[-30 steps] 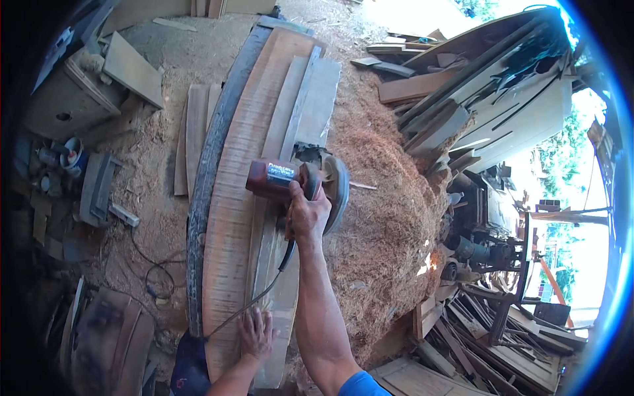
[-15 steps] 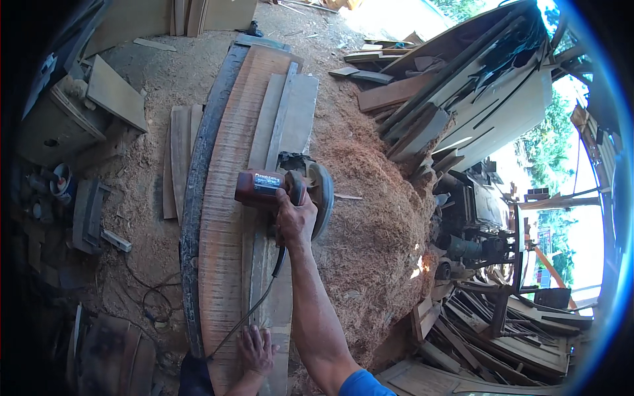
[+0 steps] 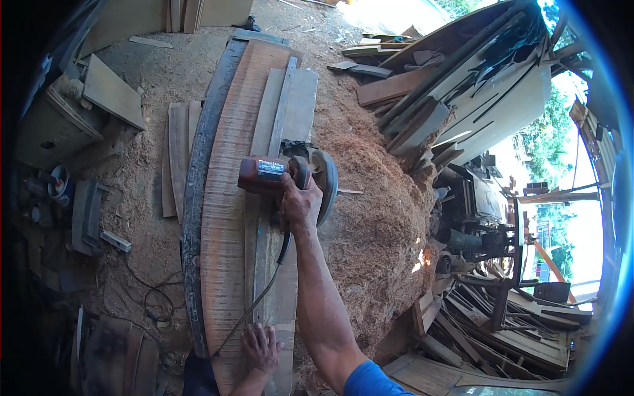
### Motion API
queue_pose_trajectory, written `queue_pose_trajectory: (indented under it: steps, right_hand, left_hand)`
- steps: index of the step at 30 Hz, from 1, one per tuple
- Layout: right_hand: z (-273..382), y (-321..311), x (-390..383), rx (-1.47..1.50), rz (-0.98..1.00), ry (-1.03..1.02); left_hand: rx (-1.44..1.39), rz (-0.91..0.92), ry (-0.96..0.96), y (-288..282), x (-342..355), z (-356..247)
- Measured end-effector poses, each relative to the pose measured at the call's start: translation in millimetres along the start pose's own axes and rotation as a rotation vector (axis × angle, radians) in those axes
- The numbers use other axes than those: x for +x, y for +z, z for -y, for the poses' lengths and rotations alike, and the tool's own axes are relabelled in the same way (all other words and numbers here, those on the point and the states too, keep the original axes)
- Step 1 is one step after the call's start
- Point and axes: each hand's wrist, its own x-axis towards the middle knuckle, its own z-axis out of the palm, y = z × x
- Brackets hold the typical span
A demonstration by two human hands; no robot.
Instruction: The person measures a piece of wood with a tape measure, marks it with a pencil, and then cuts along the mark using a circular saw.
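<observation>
My right hand (image 3: pixel 300 201) grips the handle of a red circular saw (image 3: pixel 264 175), whose round grey blade guard (image 3: pixel 325 185) sits at the right edge of a narrow grey plank (image 3: pixel 290 105). The saw rests on a long curved wooden slab (image 3: pixel 228 191) that runs away from me. A black cord (image 3: pixel 261 300) trails from the saw back toward me. My left hand (image 3: pixel 259 348) lies flat, fingers spread, on the near end of the boards.
A big heap of reddish sawdust (image 3: pixel 376 204) lies right of the slab. Stacked planks and panels (image 3: pixel 456 92) lean at the upper right, machinery (image 3: pixel 472 224) and scrap timber (image 3: pixel 502 330) at right. Short boards (image 3: pixel 175 155) and boxes (image 3: pixel 53 125) lie left.
The saw and my right hand have slid a little nearer along the plank. My left hand stays planted on the near end.
</observation>
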Motion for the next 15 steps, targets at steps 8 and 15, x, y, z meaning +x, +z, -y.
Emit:
queue_pose_trajectory:
  steps: [8,15]
  right_hand:
    - [-2,9,17,-0.003,-0.002,-0.059]
    - [-10,14,44,-0.027,-0.038,-0.132]
  left_hand:
    - [-0.004,-0.026,-0.006,4,-3,1]
    - [-0.033,0.032,-0.018,-4,-2,2]
